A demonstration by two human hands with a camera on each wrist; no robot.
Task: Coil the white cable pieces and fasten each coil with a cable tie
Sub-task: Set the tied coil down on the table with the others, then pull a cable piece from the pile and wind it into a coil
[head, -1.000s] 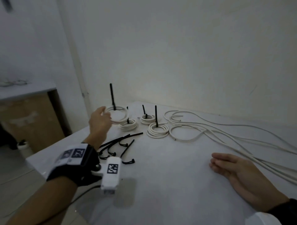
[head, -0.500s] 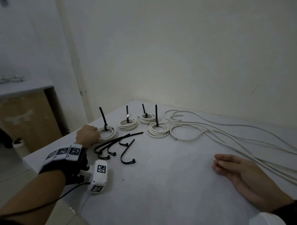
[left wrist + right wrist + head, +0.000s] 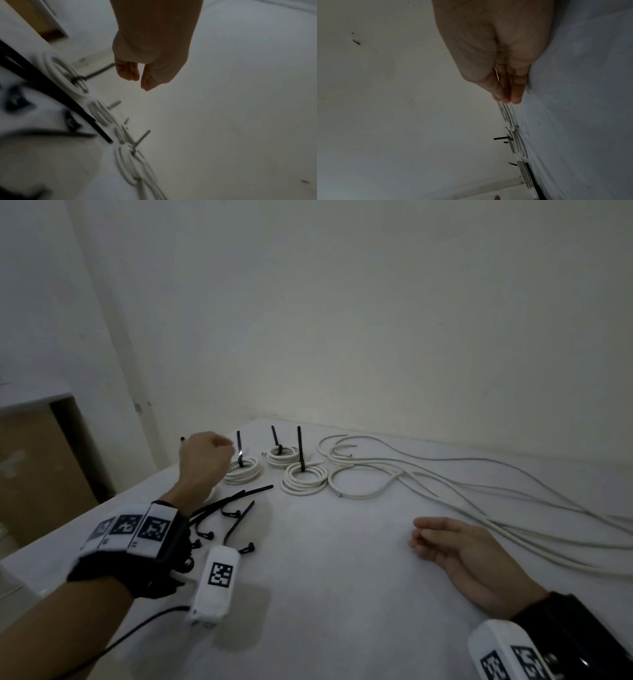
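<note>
Three white cable coils (image 3: 242, 470) (image 3: 282, 455) (image 3: 305, 479), each fastened with an upright black tie, stand in a row at the back of the white table (image 3: 325, 577). My left hand (image 3: 205, 460) hovers above the row's left end. Its fingers (image 3: 127, 73) are loosely curled and hold nothing. It hides most of a fourth tied coil (image 3: 67, 71). Loose black cable ties (image 3: 236, 505) lie just in front of the coils. Uncoiled white cables (image 3: 445, 484) trail off to the right. My right hand (image 3: 455, 546) rests on the table, fingers relaxed and empty (image 3: 508, 88).
The table's left edge (image 3: 102, 508) runs close under my left forearm, with a brown cabinet (image 3: 37, 467) beyond it. A pale wall (image 3: 342, 320) rises right behind the coils. Bare tabletop lies between my two hands.
My left hand carried a tied coil down to the left end of the row, let go of it, and has now lifted up and to the right. The right hand has stayed in place.
</note>
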